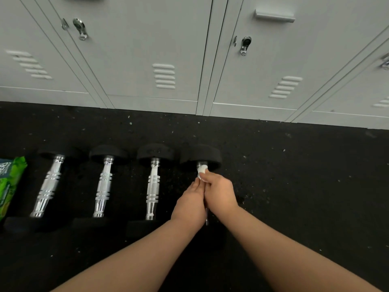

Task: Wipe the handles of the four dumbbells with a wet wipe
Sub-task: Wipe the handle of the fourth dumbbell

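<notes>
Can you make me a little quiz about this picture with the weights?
1. How many dumbbells lie on the floor?
2. True or false: both hands are on the rightmost dumbbell.
3. What lies left of the dumbbells: A a towel, B a green wipes pack, C a bottle?

Key:
1. Four.
2. True: the left hand and right hand close around its handle, with the white wipe showing at the top.
3. B.

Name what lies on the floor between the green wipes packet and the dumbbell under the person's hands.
Three other dumbbells lie side by side, handles bare, between the wipes packet and the held dumbbell, per the head view.
</notes>
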